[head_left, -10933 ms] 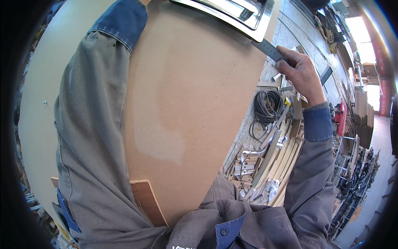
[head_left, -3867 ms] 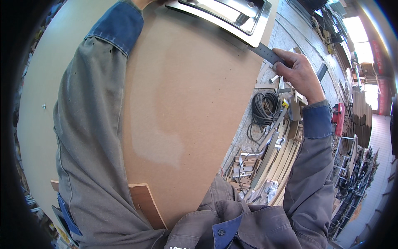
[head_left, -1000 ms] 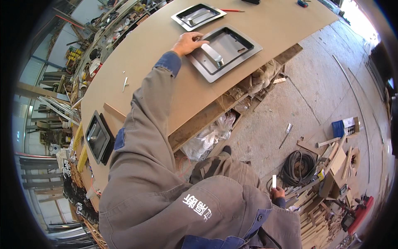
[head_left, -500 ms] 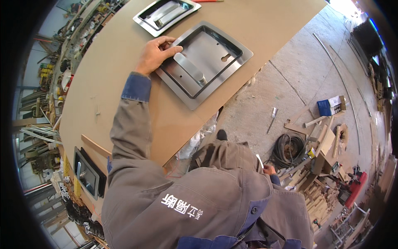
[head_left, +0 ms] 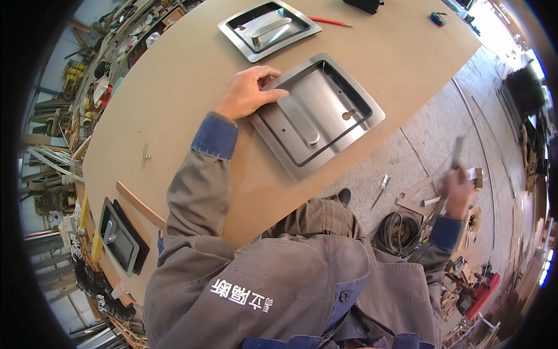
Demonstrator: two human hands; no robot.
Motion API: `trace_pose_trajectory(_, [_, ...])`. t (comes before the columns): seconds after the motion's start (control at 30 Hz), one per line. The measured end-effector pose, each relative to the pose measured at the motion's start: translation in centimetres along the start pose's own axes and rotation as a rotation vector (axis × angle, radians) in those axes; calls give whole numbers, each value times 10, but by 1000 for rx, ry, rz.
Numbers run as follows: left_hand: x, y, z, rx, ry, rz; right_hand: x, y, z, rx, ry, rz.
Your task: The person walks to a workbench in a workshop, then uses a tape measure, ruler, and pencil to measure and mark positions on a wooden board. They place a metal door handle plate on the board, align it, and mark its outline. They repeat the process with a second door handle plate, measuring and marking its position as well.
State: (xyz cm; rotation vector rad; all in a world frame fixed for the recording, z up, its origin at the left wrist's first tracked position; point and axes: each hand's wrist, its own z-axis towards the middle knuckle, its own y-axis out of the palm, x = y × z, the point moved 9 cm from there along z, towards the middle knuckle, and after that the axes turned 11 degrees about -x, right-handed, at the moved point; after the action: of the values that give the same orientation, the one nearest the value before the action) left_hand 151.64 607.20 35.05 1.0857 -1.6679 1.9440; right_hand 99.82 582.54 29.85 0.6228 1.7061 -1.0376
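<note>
A wide brown board (head_left: 192,87) carries a square steel tray (head_left: 317,113) near its edge. It looks stiff, heavy and slick, best gripped by its raised rim. The left hand (head_left: 247,93) rests open-fingered on its corner. The right hand (head_left: 456,189), blurred, clasps a thin tool (head_left: 456,152) low over the floor.

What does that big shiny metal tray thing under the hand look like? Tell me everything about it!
The large square brushed-steel recessed panel lies flat near the edge of the brown wooden tabletop. It has a broad flat rim around a sunken middle, a long rounded handle bar lying slantwise inside, a keyhole-shaped slot and a small round hole. It looks smooth and shiny. The left hand rests on its upper-left rim, thumb on the sunken part. A smaller similar panel lies beyond it, not touching.
</note>
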Motion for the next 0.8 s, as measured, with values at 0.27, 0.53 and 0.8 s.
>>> trace_pose_trajectory(0.27, [8, -3, -2, 36, -43, -37, -238, 12, 68, -171, -594, 77])
trace_pose_trajectory(0.53, [-16, -34, -49, 150, -201, 116, -267, 135, 162, -453, -472, -133])
trace_pose_trajectory(0.8, [-59, -85, -119, 304, -473, 178, -236, 219, 283, -555, -513, -464])
